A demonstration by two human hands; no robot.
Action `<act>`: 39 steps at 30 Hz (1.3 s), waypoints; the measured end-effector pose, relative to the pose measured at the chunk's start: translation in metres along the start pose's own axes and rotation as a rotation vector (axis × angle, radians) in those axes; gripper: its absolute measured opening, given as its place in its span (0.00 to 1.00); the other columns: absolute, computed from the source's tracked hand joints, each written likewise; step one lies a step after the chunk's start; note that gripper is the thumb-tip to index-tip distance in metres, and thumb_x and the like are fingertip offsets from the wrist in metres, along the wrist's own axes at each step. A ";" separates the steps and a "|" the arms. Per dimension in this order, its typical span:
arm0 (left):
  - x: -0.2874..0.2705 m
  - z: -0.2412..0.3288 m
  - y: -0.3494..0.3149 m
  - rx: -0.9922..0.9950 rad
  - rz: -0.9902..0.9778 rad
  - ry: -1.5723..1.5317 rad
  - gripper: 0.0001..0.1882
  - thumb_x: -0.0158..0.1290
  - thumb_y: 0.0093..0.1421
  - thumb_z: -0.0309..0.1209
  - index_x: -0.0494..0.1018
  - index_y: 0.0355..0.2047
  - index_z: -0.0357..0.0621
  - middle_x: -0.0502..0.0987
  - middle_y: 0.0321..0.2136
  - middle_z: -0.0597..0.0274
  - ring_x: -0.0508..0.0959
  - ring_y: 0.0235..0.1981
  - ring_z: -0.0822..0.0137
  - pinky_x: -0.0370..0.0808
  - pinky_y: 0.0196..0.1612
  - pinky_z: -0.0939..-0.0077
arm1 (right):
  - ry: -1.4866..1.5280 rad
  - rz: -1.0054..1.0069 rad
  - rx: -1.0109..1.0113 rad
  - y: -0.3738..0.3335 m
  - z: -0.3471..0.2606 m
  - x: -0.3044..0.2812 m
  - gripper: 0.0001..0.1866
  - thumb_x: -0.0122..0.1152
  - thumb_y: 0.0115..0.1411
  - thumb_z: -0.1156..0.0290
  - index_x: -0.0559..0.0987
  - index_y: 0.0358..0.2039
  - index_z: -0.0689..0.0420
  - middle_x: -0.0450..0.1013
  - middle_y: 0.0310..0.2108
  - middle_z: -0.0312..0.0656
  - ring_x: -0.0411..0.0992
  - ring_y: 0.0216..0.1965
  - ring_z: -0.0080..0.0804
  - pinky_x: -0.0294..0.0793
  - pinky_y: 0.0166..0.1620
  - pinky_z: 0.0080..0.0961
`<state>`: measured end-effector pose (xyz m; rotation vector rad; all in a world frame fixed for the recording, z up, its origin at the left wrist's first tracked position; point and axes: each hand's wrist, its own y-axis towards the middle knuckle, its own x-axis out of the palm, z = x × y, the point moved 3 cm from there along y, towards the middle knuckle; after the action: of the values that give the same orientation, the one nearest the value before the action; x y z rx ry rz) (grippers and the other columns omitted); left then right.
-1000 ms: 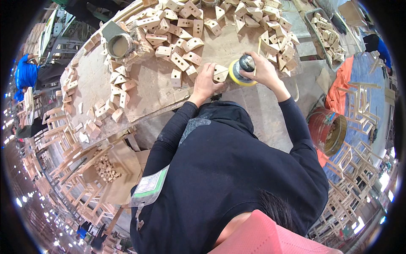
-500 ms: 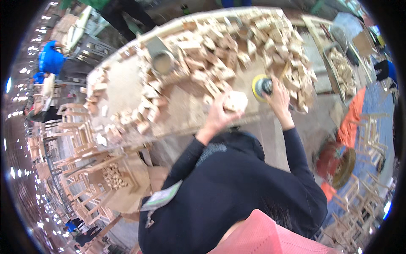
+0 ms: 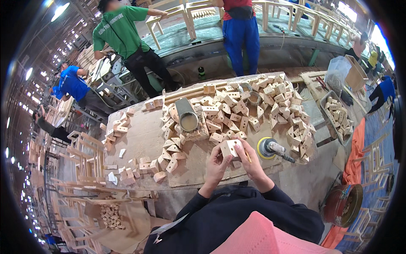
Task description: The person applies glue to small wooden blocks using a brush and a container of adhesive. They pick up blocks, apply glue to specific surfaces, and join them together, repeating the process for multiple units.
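My left hand [image 3: 216, 168] grips a pale wooden block [image 3: 229, 148] with drilled holes, close in front of my body over the table's near edge. From the other side my right hand [image 3: 253, 166] meets the same block. A thin wooden stick [image 3: 248, 157], perhaps a pencil, sits between its fingers; its tip lies near the block. Just right of my hands, a sander [image 3: 272, 148] with a round yellow-edged pad rests on the table, untouched. Many similar drilled blocks [image 3: 237, 115] are heaped beyond my hands.
A cardboard-topped table [image 3: 139, 144] carries a can [image 3: 188, 122] among the blocks. At right stand a tray of blocks [image 3: 338, 116] and a red drum [image 3: 343, 205]. Across the table a person in green [image 3: 122, 36] and one in blue trousers [image 3: 241, 40] work.
My right hand has left the sander and come over to the block, now with a thin stick in its fingers. My left hand still holds a block. The view has tilted up.
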<state>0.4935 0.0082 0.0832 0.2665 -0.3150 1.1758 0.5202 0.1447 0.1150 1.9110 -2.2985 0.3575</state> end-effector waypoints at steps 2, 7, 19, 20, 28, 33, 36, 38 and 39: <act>0.007 0.009 -0.005 0.006 0.065 -0.001 0.22 0.53 0.66 0.31 0.64 0.57 0.34 0.72 0.51 0.59 0.73 0.49 0.72 0.71 0.52 0.77 | -0.078 0.065 -0.157 0.000 -0.018 0.015 0.18 0.53 0.66 0.71 0.71 0.55 0.63 0.71 0.52 0.42 0.71 0.49 0.25 0.69 0.53 0.22; 0.017 0.039 -0.014 0.027 0.172 -0.017 0.20 0.49 0.69 0.34 0.64 0.56 0.35 0.73 0.49 0.59 0.74 0.48 0.72 0.73 0.49 0.78 | -0.278 0.114 -0.495 -0.008 -0.045 0.045 0.15 0.57 0.59 0.84 0.75 0.47 0.62 0.70 0.57 0.48 0.71 0.48 0.24 0.70 0.52 0.23; 0.001 0.090 -0.013 0.100 0.250 -0.111 0.17 0.48 0.69 0.31 0.65 0.55 0.37 0.75 0.45 0.60 0.76 0.44 0.74 0.74 0.45 0.79 | -0.465 0.022 -0.720 -0.020 -0.031 0.069 0.20 0.62 0.53 0.87 0.76 0.47 0.62 0.66 0.59 0.57 0.79 0.41 0.37 0.78 0.40 0.25; 0.003 0.094 -0.014 0.108 0.226 -0.074 0.18 0.47 0.69 0.31 0.64 0.56 0.37 0.74 0.48 0.59 0.75 0.46 0.72 0.74 0.48 0.77 | -0.442 0.019 -0.673 -0.020 -0.031 0.069 0.20 0.62 0.54 0.87 0.75 0.48 0.61 0.66 0.59 0.56 0.79 0.42 0.38 0.78 0.41 0.26; -0.001 0.099 -0.016 0.182 0.157 0.121 0.18 0.47 0.68 0.29 0.63 0.56 0.36 0.72 0.50 0.59 0.74 0.48 0.72 0.72 0.51 0.77 | -0.303 0.039 -0.694 -0.016 -0.038 0.074 0.23 0.60 0.55 0.88 0.74 0.52 0.60 0.65 0.61 0.55 0.74 0.48 0.32 0.74 0.39 0.20; -0.004 0.100 -0.020 0.148 0.139 0.135 0.19 0.48 0.68 0.29 0.62 0.57 0.36 0.72 0.49 0.59 0.73 0.48 0.74 0.70 0.50 0.80 | -0.282 0.019 -0.659 -0.018 -0.041 0.076 0.23 0.59 0.56 0.88 0.74 0.53 0.60 0.65 0.62 0.53 0.73 0.48 0.28 0.73 0.39 0.19; -0.002 0.104 -0.021 0.159 0.091 0.069 0.23 0.45 0.69 0.30 0.56 0.61 0.37 0.68 0.55 0.55 0.71 0.55 0.69 0.68 0.57 0.74 | -0.248 0.004 -0.606 -0.015 -0.040 0.076 0.21 0.58 0.58 0.86 0.74 0.53 0.61 0.65 0.62 0.52 0.73 0.48 0.27 0.72 0.40 0.19; -0.006 0.105 -0.019 0.066 0.000 -0.316 0.26 0.42 0.69 0.30 0.52 0.64 0.36 0.64 0.59 0.53 0.68 0.59 0.65 0.66 0.61 0.70 | -0.196 -0.012 -0.552 -0.012 -0.038 0.076 0.19 0.57 0.60 0.84 0.74 0.53 0.61 0.65 0.62 0.51 0.73 0.47 0.25 0.71 0.40 0.19; -0.010 0.107 -0.019 0.020 -0.045 -0.507 0.27 0.41 0.69 0.30 0.51 0.65 0.36 0.63 0.60 0.51 0.66 0.61 0.63 0.64 0.63 0.67 | -0.181 -0.020 -0.499 -0.013 -0.039 0.078 0.18 0.56 0.62 0.82 0.74 0.53 0.61 0.65 0.62 0.49 0.72 0.51 0.29 0.71 0.49 0.24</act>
<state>0.4970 -0.0459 0.1777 0.5880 -0.7359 1.0557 0.5164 0.0789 0.1736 1.7593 -2.1913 -0.3757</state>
